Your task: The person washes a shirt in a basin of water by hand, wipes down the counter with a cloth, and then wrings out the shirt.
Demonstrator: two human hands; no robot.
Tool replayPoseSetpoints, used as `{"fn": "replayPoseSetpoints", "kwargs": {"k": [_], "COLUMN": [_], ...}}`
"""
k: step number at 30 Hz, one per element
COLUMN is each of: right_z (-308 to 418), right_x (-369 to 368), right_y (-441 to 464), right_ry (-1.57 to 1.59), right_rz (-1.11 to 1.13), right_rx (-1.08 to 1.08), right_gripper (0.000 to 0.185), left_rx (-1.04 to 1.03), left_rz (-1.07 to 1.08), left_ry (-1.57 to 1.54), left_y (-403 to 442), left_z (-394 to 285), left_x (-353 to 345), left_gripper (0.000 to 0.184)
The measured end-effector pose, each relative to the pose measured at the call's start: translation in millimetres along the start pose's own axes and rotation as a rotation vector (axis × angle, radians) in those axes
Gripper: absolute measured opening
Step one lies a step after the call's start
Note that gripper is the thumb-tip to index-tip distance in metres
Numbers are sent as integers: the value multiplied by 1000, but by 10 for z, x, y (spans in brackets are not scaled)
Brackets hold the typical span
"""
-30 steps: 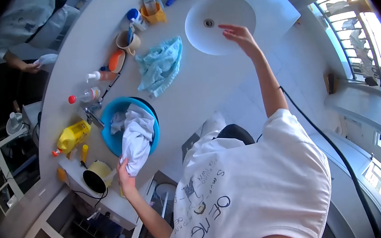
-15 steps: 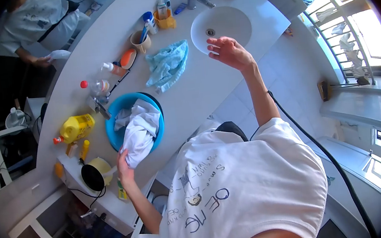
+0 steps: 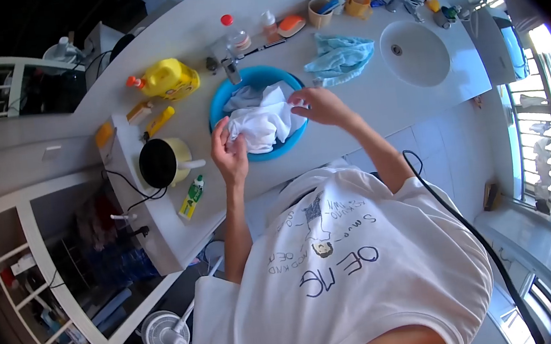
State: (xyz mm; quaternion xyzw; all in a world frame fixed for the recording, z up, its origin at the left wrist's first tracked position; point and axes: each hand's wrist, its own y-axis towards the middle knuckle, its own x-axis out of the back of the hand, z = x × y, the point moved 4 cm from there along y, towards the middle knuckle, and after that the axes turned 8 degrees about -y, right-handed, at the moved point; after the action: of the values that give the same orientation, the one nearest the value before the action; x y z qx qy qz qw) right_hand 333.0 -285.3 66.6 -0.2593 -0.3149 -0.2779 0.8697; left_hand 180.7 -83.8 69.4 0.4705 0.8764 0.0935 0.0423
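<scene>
A bunched white cloth (image 3: 261,128) lies in the round blue basin (image 3: 218,104) on the counter, partly over its near rim. My left hand (image 3: 230,155) is at the cloth's left edge, a fold of it between thumb and fingers. At the opposite side of the cloth is my right hand (image 3: 324,108), its curved fingers and thumb apart. Its fingertips reach the cloth's edge; whether they touch it is hard to tell. Inside the basin, a greyish part of the fabric (image 3: 241,98) shows behind the white folds.
A light blue towel (image 3: 341,57) lies between basin and sink (image 3: 441,54). Behind the basin stand a clear red-capped bottle (image 3: 238,38) and a pump bottle (image 3: 269,25). Leftward are a yellow jug (image 3: 172,80), a pot (image 3: 160,162) and a green-and-yellow tube (image 3: 192,197).
My right hand has come from over the sink to the cloth's right side. My left hand stays at the cloth, which looks more bunched inside the basin. The view has turned left.
</scene>
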Motion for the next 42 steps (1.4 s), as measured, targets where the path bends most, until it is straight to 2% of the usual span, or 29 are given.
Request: {"fn": "replayPoseSetpoints", "kwargs": {"k": [2,4,6,7,8,9,10,12,13,14,16,17,18,20,21,22,24,25,27,28,29,30,31,32,35,38,39,40,42], "right_z": [238,454,384,342,266,260,255,287,394,460,543,588,583,499,480,435,215,117,-75,-178,-280,-309,-360,-388,-250,-44,-56,-74,-223], "right_x": [-275,-496,-862,-989,-1076,-1068,-1061,-782,-624,-552,-373,-341,-344,-364,-338,-309,-294,-276,-222,-193,-166,-140,-177,-222,-240,-77,-55,-44,-49], "right_y": [211,350,507,535,565,568,543,438,335,292,154,109,87,61,39,37,31,22,16,8,16,13,40,66,66,29,31,34,70], "right_ry": [-348,-130,72,73,-64,-204,-209,-63,-3,-10,36,46,36,200,252,248,338,333,396,461,412,419,706,984,1074,1086,1041,998,1001], "right_rz": [-310,-352,84,95,39,-19,-11,-403,-561,-559,-773,-797,-803,-763,-746,-751,-737,-721,-723,-719,-589,-593,-440,-273,-109,-49,-25,-1,-33], "right_rx": [158,494,427,422,369,318,316,272,274,271,290,299,298,250,217,221,139,132,133,127,137,145,119,93,217,314,326,338,346], "right_gripper": [53,71,57,57,46,35,35,20,21,21,22,25,25,25,27,27,29,29,26,24,18,18,17,17,21,21,22,22,24], "left_rx": [-72,-179,-187,-163,-141,-177,-171,293,449,451,874,751,745,768,711,703,65,59,293,288,365,439,449,443,206,305,341,343,339], "left_rz": [31,255,304,365,426,398,392,114,-35,-34,288,408,416,780,780,781,750,748,515,515,492,466,474,473,318,459,498,498,408], "left_ry": [-13,171,204,261,317,320,314,-89,-122,-130,-180,-36,-43,28,50,50,183,185,33,40,-168,-375,-302,-294,141,81,60,68,-76], "left_y": [-1,-17,-23,-34,-45,-65,-110,-186,-192,-200,-305,-315,-254,-139,-132,-89,79,110,236,268,298,315,328,345,392,406,384,349,301], "left_z": [-90,-227,-257,-268,-253,-206,-135,220,462,633,860,893,789,466,671,723,562,533,525,479,439,413,437,468,685,728,688,661,583], "left_x": [73,56,117,137,151,193,240,436,558,622,500,397,300,30,-2,-55,-167,-187,-106,-112,-126,-149,-190,-271,-512,-699,-715,-706,-648], "left_gripper": [42,45,46,46,46,49,49,55,63,63,68,63,63,50,40,40,33,33,25,25,26,27,44,44,74,71,57,57,35]}}
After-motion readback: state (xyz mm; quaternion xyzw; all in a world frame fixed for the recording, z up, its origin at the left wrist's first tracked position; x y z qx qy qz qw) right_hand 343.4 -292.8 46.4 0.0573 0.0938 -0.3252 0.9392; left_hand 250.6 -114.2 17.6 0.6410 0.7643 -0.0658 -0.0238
